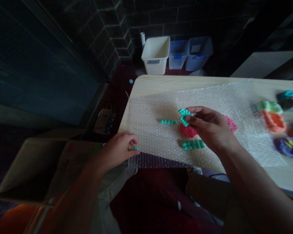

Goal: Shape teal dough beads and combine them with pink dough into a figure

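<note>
My right hand (211,126) is over the bubble wrap, its thumb and fingers pinching a curved, knobbly teal clay piece (184,112) made of small balls. Under that hand lies a bumpy pink-red clay piece (189,131), partly covered by it. To the left, a thin row of teal balls (169,122) rests on the wrap. Nearer me is a wider teal block of balls (193,145). At the table's left front corner, my left hand (120,146) has its fingers curled together, with a tiny teal bit (136,148) showing at the fingertips.
Bubble wrap (151,107) covers much of the pale wooden table (158,81). Orange and green clay (274,120) and a purple clay plate (282,149) sit on the right. Plastic bins (156,66) stand beyond the table; an open cardboard box (36,143) is at my left.
</note>
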The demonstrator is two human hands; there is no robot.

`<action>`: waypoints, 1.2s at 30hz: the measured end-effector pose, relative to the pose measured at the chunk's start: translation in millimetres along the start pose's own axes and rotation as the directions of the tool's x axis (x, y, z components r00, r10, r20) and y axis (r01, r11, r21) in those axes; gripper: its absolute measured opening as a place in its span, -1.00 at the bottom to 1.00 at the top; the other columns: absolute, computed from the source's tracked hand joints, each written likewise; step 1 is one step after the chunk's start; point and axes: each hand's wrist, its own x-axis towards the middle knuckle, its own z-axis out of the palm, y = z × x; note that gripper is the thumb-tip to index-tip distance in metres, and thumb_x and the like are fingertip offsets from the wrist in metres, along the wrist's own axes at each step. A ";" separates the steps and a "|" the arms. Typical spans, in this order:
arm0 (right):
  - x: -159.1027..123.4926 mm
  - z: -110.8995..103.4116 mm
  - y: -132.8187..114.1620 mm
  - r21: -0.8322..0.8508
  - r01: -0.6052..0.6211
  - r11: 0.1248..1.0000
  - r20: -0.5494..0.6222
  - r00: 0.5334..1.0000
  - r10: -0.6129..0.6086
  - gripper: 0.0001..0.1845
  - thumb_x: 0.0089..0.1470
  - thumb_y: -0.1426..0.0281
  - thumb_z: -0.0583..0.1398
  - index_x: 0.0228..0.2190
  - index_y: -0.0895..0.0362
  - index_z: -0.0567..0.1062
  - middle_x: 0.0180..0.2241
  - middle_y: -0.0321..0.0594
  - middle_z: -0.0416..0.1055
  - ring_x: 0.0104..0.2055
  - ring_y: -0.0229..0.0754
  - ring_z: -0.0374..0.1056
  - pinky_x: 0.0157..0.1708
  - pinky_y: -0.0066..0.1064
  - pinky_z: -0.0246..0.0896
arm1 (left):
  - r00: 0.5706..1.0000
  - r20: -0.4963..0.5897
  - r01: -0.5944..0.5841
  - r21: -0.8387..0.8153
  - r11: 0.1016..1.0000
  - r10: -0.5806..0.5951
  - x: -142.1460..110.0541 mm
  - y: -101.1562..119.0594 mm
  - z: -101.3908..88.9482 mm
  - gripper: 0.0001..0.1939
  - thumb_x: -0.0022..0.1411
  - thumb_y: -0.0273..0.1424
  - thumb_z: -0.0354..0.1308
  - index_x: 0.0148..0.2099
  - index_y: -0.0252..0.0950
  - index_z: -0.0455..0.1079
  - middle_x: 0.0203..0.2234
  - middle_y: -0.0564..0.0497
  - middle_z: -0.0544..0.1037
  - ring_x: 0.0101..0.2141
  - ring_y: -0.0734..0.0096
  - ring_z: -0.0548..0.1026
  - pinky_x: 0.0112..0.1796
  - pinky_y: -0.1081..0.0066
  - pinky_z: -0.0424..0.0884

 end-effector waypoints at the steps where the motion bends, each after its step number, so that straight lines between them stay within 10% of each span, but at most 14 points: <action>1: 0.2 0.2 0.3 0.004 -0.001 1.000 -0.001 1.000 0.001 -0.65 -0.11 0.36 0.60 -0.24 0.09 0.72 -0.29 -0.23 0.66 -0.31 -0.21 0.56 -0.30 -0.38 0.50 | 1.000 0.010 0.000 0.013 1.000 0.000 -0.1 -1.9 1.6 -0.87 0.18 -0.40 0.44 -0.23 -0.24 0.56 -0.31 -0.05 0.69 -0.26 0.19 0.64 -0.25 0.32 0.45; 12: -1.5 -0.5 0.5 -0.004 0.013 1.000 0.002 1.000 -0.013 -0.65 -0.11 0.35 0.60 -0.24 0.08 0.71 -0.31 -0.23 0.66 -0.33 -0.22 0.54 -0.34 -0.40 0.48 | 0.999 -0.015 -0.043 -0.191 0.981 0.041 8.9 9.6 0.4 -0.87 0.12 -0.54 0.25 -0.26 -0.26 0.55 -0.35 -0.02 0.67 -0.32 0.26 0.62 -0.27 0.32 0.49; 21: -7.2 16.7 3.9 -0.002 -0.040 0.999 0.120 0.992 0.040 -0.67 -0.05 0.32 0.59 -0.23 0.11 0.71 -0.34 -0.25 0.65 -0.39 -0.26 0.48 -0.40 -0.41 0.40 | 0.995 -0.095 -0.091 -0.832 0.548 0.021 62.3 60.5 16.2 -0.71 -0.01 -0.41 0.57 -0.25 -0.31 0.58 -0.38 -0.02 0.69 -0.37 0.37 0.64 -0.29 0.40 0.54; 26: -3.6 7.2 2.3 -0.029 -0.002 1.000 0.095 0.995 0.004 -0.68 -0.02 0.31 0.58 -0.20 0.06 0.71 -0.27 -0.22 0.69 -0.31 -0.21 0.55 -0.32 -0.38 0.47 | 0.982 -0.188 -0.179 -0.897 0.404 0.018 82.9 77.7 22.4 -0.66 -0.03 -0.42 0.62 -0.18 -0.31 0.66 -0.24 -0.06 0.76 -0.25 0.35 0.68 -0.11 0.35 0.60; 36: -6.2 9.6 -0.2 -0.104 0.083 0.991 0.130 0.989 -0.069 -0.66 -0.01 0.32 0.57 -0.17 0.08 0.72 -0.25 -0.20 0.68 -0.25 -0.19 0.55 -0.22 -0.34 0.52 | 0.977 -0.214 -0.194 -0.899 0.393 -0.007 85.9 79.3 31.5 -0.62 0.02 -0.43 0.60 -0.10 -0.32 0.63 -0.22 -0.08 0.75 -0.19 0.30 0.70 -0.09 0.33 0.61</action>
